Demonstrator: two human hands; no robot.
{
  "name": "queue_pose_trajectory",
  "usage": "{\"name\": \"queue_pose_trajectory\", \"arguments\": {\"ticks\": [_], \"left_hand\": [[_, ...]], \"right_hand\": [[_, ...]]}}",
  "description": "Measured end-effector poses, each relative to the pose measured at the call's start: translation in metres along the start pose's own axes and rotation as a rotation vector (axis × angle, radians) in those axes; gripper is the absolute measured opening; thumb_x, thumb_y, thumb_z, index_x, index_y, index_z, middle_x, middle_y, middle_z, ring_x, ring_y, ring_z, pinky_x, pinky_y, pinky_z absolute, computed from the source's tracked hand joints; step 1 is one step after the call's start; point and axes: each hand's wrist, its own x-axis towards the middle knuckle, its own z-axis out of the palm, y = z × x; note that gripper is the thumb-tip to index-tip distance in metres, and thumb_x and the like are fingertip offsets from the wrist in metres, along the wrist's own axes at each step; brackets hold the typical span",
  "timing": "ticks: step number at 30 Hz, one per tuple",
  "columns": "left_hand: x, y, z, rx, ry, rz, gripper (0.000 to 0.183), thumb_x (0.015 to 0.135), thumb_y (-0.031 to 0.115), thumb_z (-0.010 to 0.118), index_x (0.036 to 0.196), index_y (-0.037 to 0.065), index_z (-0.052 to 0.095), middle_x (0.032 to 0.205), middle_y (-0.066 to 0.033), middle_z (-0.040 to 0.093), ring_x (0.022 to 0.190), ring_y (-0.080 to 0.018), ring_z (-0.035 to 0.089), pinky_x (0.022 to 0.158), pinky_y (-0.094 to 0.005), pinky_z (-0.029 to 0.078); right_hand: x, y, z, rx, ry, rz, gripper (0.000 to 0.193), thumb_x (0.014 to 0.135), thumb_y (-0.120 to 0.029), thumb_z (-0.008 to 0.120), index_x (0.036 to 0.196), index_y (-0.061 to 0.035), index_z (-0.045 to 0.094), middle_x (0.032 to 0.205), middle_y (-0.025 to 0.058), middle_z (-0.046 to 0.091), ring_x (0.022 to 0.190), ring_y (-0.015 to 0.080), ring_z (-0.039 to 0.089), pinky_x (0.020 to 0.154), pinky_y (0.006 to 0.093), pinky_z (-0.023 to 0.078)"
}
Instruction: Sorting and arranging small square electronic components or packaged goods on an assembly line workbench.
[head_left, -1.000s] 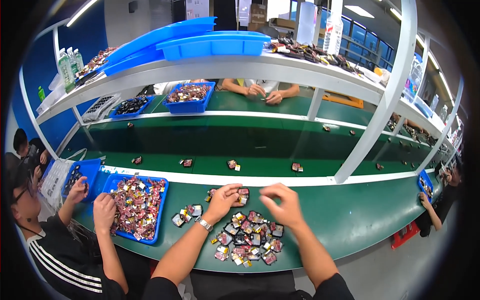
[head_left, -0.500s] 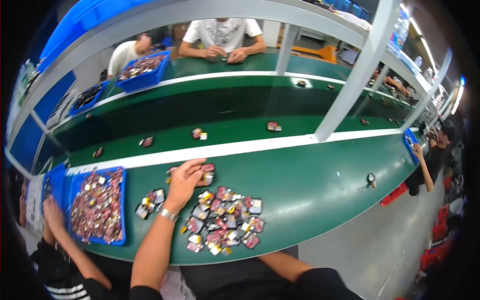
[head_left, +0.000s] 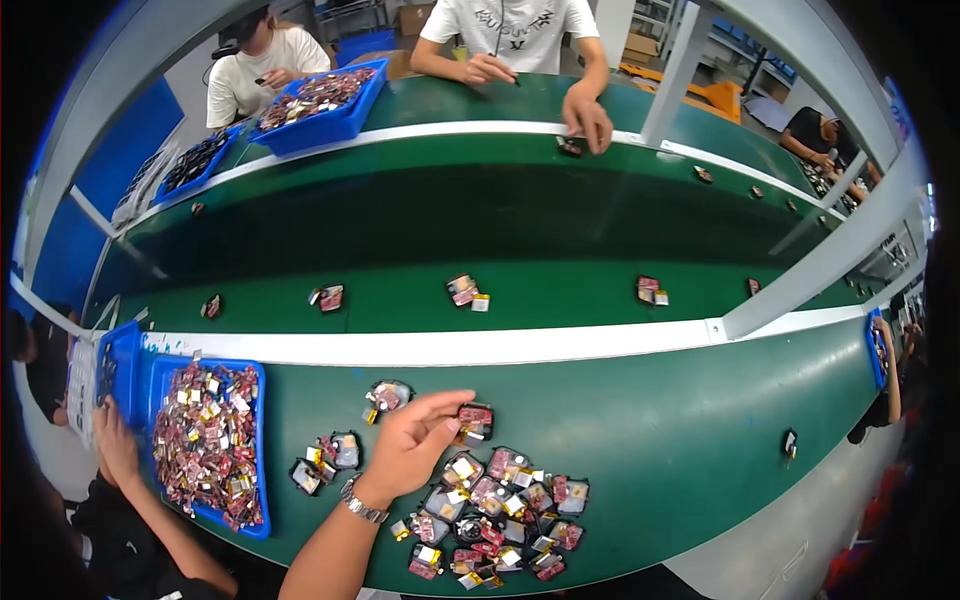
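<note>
My left hand, with a metal watch on the wrist, reaches over the green bench. Thumb and forefinger close on a small black-cased circuit-board module with a red board. Just nearer and to the right lies a loose pile of similar modules, showing red boards and silver-and-yellow battery cells. One more module rests behind the hand, and a small cluster sits left of the wrist. My right hand is out of the picture.
A blue bin full of red boards stands at left, beside a co-worker's hand. Spaced modules sit on the green conveyor beyond a white rail. Opposite, another person's hand touches a module. A grey post rises at right.
The view has tilted and shifted. My left hand has moved a little right and toward the pile with the module. The person opposite has reached out to the far conveyor. My right forearm has left view.
</note>
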Motion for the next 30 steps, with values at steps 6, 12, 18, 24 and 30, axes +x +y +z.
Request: {"name": "queue_pose_trajectory", "arguments": {"ticks": [6, 12, 18, 24, 30], "left_hand": [[0.0, 0.006, -0.002, 0.039, 0.012, 0.015, 0.033, 0.095, 0.005, 0.053, 0.128, -0.002, 0.053, 0.113, -0.0097, 0.064, 0.096, -0.0128, 0.063, 0.078, -0.0276, 0.054], [0.0, 0.001, 0.001, 0.032, 0.0, 0.108, 0.032, 0.096, 0.003, 0.05, 0.127, 0.0, 0.054, 0.115, -0.0094, 0.062, 0.097, -0.0124, 0.061, 0.079, -0.0286, 0.056], [0.004, -0.002, 0.003, -0.068, 0.06, 0.134, 0.034, 0.094, 0.0, 0.049, 0.129, -0.003, 0.048, 0.118, -0.0127, 0.061, 0.103, -0.0194, 0.063, 0.083, -0.0358, 0.059], [0.002, 0.008, 0.002, -0.094, 0.07, 0.106, 0.033, 0.092, -0.002, 0.051, 0.125, -0.003, 0.048, 0.116, -0.0158, 0.061, 0.102, -0.0216, 0.063, 0.084, -0.0368, 0.059], [-0.002, 0.009, 0.012, -0.114, 0.031, 0.143, 0.032, 0.094, 0.0, 0.052, 0.125, -0.003, 0.047, 0.119, -0.0174, 0.06, 0.106, -0.0225, 0.063, 0.086, -0.0367, 0.059]], "right_hand": [[-0.01, -0.024, 0.003, -0.054, -0.199, -0.051, 0.026, 0.089, -0.02, 0.055, 0.106, -0.0023, 0.063, 0.099, 0.0166, 0.067, 0.084, 0.0293, 0.064, 0.075, 0.0419, 0.049], [-0.058, -0.079, -0.001, -0.127, -0.301, -0.022, 0.026, 0.089, -0.02, 0.055, 0.106, -0.0022, 0.063, 0.099, 0.0165, 0.067, 0.085, 0.029, 0.064, 0.076, 0.0413, 0.049], [-0.119, -0.125, -0.026, -0.11, -0.264, -0.133, 0.026, 0.09, -0.022, 0.056, 0.105, -0.0019, 0.063, 0.099, 0.0144, 0.068, 0.085, 0.0263, 0.064, 0.077, 0.0383, 0.049], [-0.217, -0.202, -0.151, 0.244, 0.33, -0.511, 0.019, 0.092, -0.022, 0.062, 0.099, -0.0044, 0.067, 0.089, 0.0062, 0.068, 0.083, 0.016, 0.064, 0.078, 0.0326, 0.05], [-0.137, -0.175, -0.253, -0.098, 1.329, -0.403, 0.017, 0.084, -0.01, 0.067, 0.1, -0.0052, 0.067, 0.09, 0.0101, 0.064, 0.08, 0.0239, 0.063, 0.07, 0.0336, 0.051]]}}
